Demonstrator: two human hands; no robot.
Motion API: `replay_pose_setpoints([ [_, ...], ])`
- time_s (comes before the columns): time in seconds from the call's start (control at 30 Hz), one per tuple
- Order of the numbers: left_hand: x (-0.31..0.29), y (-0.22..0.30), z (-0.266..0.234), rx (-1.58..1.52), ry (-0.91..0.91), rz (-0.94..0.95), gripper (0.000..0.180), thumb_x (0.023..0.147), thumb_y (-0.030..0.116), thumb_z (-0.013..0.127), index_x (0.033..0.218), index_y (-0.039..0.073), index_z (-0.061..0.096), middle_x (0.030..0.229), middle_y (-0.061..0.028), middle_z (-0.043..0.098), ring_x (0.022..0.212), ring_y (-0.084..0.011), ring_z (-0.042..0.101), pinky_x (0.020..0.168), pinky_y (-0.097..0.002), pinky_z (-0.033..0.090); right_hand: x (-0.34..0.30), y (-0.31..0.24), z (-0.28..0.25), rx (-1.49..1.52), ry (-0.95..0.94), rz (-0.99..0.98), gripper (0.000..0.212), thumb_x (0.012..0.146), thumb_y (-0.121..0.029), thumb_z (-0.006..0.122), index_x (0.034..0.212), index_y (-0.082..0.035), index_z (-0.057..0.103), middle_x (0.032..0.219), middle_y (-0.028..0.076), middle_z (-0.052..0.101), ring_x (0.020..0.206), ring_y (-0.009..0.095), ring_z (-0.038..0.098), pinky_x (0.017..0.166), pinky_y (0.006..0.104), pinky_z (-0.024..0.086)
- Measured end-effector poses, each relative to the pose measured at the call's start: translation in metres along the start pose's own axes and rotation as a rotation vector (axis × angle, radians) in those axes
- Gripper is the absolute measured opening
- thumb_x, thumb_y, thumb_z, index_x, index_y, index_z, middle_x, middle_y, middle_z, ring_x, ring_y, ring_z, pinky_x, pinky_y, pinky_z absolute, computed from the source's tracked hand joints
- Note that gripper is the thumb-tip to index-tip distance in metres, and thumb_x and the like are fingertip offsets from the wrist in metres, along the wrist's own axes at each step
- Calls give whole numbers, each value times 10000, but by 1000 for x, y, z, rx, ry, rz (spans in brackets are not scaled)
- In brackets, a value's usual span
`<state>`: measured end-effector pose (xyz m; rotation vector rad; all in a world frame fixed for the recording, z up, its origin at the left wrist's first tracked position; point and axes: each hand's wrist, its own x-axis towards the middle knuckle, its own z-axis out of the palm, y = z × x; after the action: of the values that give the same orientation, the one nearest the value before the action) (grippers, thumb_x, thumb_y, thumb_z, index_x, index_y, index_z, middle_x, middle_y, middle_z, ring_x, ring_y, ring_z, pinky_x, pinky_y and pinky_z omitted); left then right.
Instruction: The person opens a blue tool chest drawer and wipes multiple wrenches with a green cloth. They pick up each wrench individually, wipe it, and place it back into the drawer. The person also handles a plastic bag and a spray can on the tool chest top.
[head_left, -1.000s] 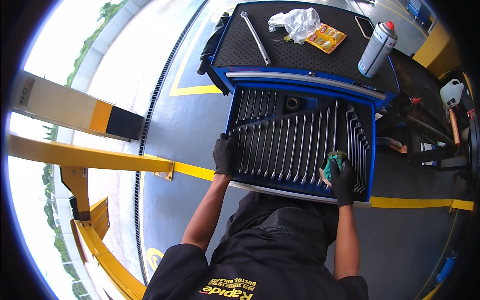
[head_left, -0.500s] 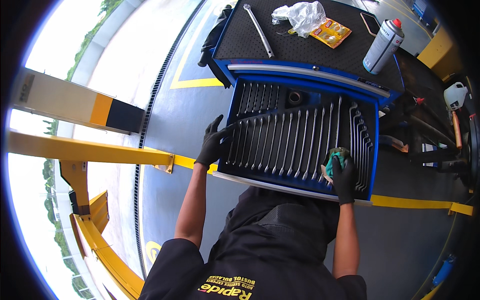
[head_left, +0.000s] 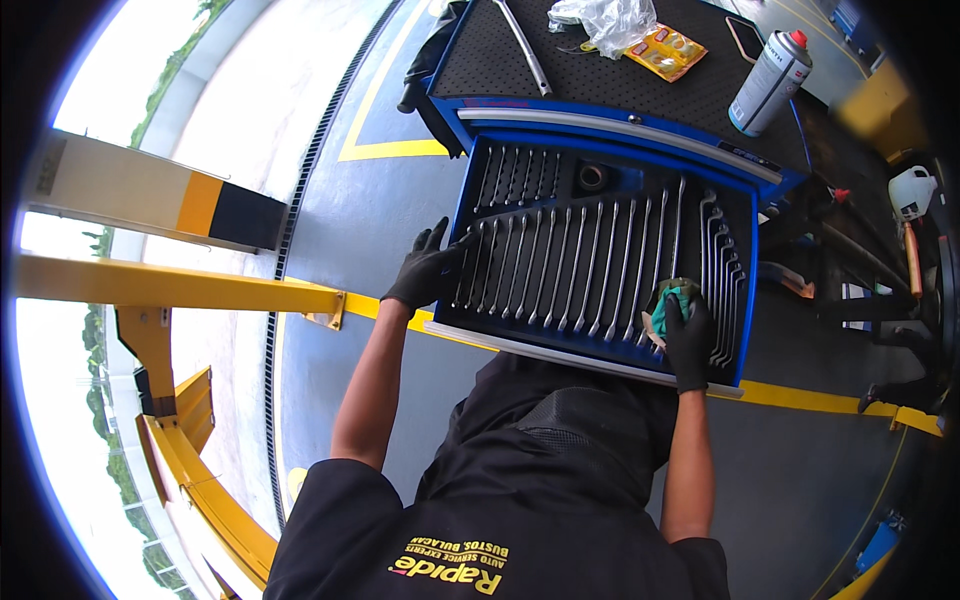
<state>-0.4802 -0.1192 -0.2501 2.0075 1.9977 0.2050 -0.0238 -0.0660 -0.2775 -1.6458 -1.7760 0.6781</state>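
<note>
A blue tool drawer (head_left: 590, 362) is pulled out in front of me, its dark foam lining holding a row of combination wrenches (head_left: 567, 265). At its right side lie several offset wrenches (head_left: 712, 270), and small wrenches (head_left: 517, 177) sit in the far left part beside a dark ring-shaped piece (head_left: 592, 178). My left hand (head_left: 425, 272), in a black glove, rests at the drawer's left edge with its fingers apart. In my gloved right hand (head_left: 690, 345) is a bunched green and tan rag (head_left: 668, 308), held over the lower ends of the right-hand wrenches, which it partly hides.
On the cabinet's black mat (head_left: 610, 85) are a long wrench (head_left: 522, 45), a clear plastic bag (head_left: 610, 22), a yellow packet (head_left: 665, 52), a phone (head_left: 744, 38) and a spray can (head_left: 768, 85). Yellow lift arms (head_left: 180, 282) stand at left. A dark-clad leg (head_left: 912, 350) shows at far right.
The drawer and cabinet sit slightly higher in view. My right hand keeps the rag near the same wrenches, and my left hand stays at the drawer edge. A leg has appeared at far right.
</note>
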Motion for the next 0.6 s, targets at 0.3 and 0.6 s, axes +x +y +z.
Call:
replay_pose_setpoints([
  [0.3, -6, 4, 3, 13, 102, -18, 624, 839, 235, 694, 1418, 397, 523, 1557, -198, 348, 1385, -497, 350, 1112, -532, 345, 1, 1, 0, -13, 27, -25, 319, 903, -307, 676, 1074, -37, 665, 897, 172, 698, 823, 331, 692, 706, 403, 521],
  [0.6, -8, 19, -9, 254, 98, 49, 500, 799, 250, 717, 1290, 327, 659, 1536, -159, 412, 1386, -468, 366, 1053, -543, 369, -1, 0, 4, -34, 55, -39, 334, 906, -340, 662, 1051, -39, 664, 869, 182, 684, 799, 359, 684, 677, 430, 518],
])
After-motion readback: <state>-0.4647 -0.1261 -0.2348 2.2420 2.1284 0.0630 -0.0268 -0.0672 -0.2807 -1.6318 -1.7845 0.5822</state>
